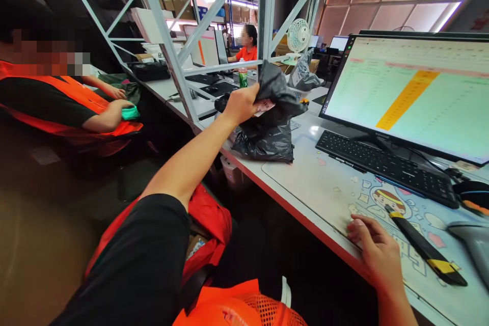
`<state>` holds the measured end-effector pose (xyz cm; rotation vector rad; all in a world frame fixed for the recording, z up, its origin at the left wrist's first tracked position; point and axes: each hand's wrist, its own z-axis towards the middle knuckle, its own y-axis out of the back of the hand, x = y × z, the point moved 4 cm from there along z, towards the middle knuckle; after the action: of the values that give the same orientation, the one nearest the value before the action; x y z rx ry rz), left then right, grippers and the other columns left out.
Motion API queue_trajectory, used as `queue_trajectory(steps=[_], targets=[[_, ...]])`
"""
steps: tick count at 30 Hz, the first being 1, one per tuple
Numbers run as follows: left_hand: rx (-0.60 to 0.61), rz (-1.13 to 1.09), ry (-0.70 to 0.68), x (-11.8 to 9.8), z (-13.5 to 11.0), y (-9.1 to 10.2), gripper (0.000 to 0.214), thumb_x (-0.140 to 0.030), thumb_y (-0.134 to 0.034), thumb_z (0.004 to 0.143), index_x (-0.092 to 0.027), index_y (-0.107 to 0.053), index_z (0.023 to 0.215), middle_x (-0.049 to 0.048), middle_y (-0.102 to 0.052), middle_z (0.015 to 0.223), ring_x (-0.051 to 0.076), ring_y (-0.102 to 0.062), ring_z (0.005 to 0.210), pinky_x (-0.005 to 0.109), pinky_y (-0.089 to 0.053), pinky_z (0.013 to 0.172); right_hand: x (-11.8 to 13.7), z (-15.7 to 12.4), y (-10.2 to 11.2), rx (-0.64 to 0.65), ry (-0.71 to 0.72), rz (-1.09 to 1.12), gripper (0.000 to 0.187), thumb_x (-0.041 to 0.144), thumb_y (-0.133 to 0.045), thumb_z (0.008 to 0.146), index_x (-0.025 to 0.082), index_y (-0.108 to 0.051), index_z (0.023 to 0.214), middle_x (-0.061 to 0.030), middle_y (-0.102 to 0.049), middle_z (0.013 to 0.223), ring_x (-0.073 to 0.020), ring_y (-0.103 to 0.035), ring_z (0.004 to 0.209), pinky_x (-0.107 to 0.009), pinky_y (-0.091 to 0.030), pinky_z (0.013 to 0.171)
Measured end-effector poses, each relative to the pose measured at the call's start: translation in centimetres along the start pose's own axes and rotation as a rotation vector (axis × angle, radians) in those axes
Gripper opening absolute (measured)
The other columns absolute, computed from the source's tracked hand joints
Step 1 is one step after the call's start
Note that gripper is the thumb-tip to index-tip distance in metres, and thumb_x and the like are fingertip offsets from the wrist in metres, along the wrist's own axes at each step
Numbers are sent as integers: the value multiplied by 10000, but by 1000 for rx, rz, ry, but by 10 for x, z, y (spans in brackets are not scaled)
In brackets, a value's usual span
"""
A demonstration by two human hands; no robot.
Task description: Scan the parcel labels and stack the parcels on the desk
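My left hand (241, 104) is stretched out over the desk, its fingers closed on a dark grey plastic mailing bag (280, 84) with a white label. Beneath it, another black plastic bag (263, 141) lies on the desk; I cannot tell whether the two touch. My right hand (376, 247) rests at the desk's front edge, holding nothing, its fingers loosely bent and a little apart. Just right of that hand, a black and yellow utility knife (422, 244) lies on the printed desk mat (324, 191).
Behind the mat stand a keyboard (382, 163) and a monitor (405, 97). A grey device (471, 239) lies at the right edge. Metal frame posts (164, 35) rise beyond my left arm. A red bag (210, 224) hangs open below the desk. A person (57, 102) sits at left.
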<state>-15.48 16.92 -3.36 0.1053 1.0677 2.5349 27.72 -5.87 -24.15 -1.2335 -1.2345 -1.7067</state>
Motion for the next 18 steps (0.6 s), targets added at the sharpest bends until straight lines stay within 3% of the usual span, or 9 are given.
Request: queue_trajectory(steps=[3, 6, 8, 10, 12, 14, 15, 18], targets=[[-134, -137, 12, -45, 2, 38, 533, -514, -577, 1014, -130, -546, 1382, 153, -728, 1131, 329, -686, 1148, 406, -492, 967, 3, 0, 1, -47, 47, 49, 547, 656, -744, 847, 153, -748, 1063, -71, -736, 833, -192, -668, 679, -323, -591, 657], [-79, -329, -66, -103, -12, 51, 513, -532, -629, 987, -158, -566, 1332, 111, -720, 1124, 290, -694, 1075, 391, -502, 954, 27, -2, 11, -209, 177, 122, 443, 549, -766, 872, 156, -742, 1075, -68, -741, 862, -187, -672, 683, -330, -581, 662], [57, -463, -131, -141, -27, 37, 460, -508, -674, 957, -163, -600, 1252, 77, -719, 1061, 257, -694, 976, 369, -513, 914, 55, -5, 25, -356, 316, 147, 359, 476, -751, 908, 166, -741, 1088, -59, -738, 881, -185, -683, 701, -335, -579, 681], [224, -576, -187, -175, -42, 10, 408, -479, -694, 941, -161, -620, 1186, 56, -715, 1000, 233, -684, 898, 345, -518, 865, 86, -8, 38, -482, 460, 126, 284, 423, -716, 949, 182, -741, 1097, -51, -732, 905, -187, -699, 734, -344, -590, 712], [405, -639, -246, -206, -54, -22, 427, -490, -697, 935, -153, -622, 1186, 57, -716, 974, 234, -681, 877, 336, -522, 833, 111, -5, 46, -514, 579, 59, 242, 392, -674, 982, 196, -732, 1110, -50, -732, 943, -194, -716, 785, -360, -607, 758], [515, -603, -283, -232, -64, -44, 519, -510, -705, 926, -141, -600, 1275, 95, -728, 1060, 266, -689, 966, 356, -529, 875, 124, 6, 42, -411, 669, -42, 234, 369, -635, 1001, 210, -714, 1153, -62, -742, 1019, -213, -733, 879, -387, -618, 826], [510, -540, -279, -242, -67, -50, 574, -505, -710, 923, -136, -573, 1340, 127, -721, 1159, 292, -680, 1061, 384, -523, 936, 124, 14, 36, -317, 705, -107, 249, 354, -616, 1006, 218, -701, 1196, -74, -747, 1092, -228, -735, 963, -409, -617, 883], [320, -306, -184, -262, -82, -48, 687, -462, -663, 962, -138, -450, 1529, 200, -566, 1505, 360, -513, 1394, 495, -406, 1163, 101, 34, 7, 22, 744, -335, 386, 303, -545, 1006, 221, -635, 1373, -126, -649, 1437, -280, -618, 1327, -503, -514, 1133]])
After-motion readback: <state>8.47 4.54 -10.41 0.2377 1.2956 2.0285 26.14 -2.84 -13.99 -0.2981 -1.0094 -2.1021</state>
